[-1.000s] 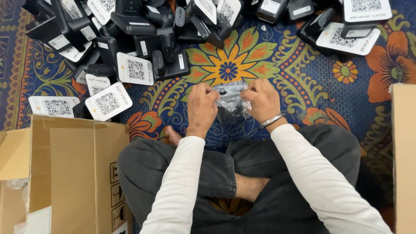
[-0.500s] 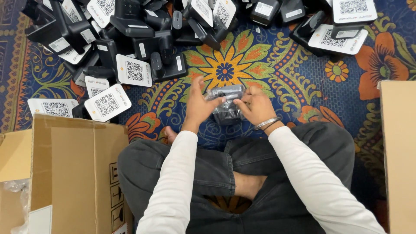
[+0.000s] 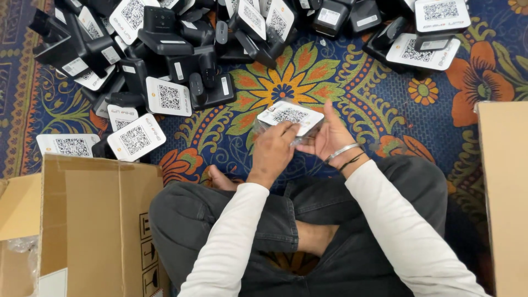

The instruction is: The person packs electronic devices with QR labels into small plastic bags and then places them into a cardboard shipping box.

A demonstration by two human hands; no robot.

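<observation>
Both hands were clamped on one white-faced device in clear wrap [image 3: 291, 117], held over the patterned rug [image 3: 352, 99]: left hand [image 3: 273, 151] gripped at six o'clock, right hand [image 3: 330, 137] at four. The pile of black devices [image 3: 176, 60] lay at ten o'clock, an open cardboard box [image 3: 93, 220] at eight.

Both hands meet over the patterned rug [image 3: 385, 104], left hand [image 3: 273, 152] and right hand [image 3: 331, 137] gripping a small white-faced device [image 3: 290, 116] wrapped in clear plastic. Far left, a heap of black devices [image 3: 165, 49]; near left, an open cardboard box [image 3: 93, 220].
</observation>
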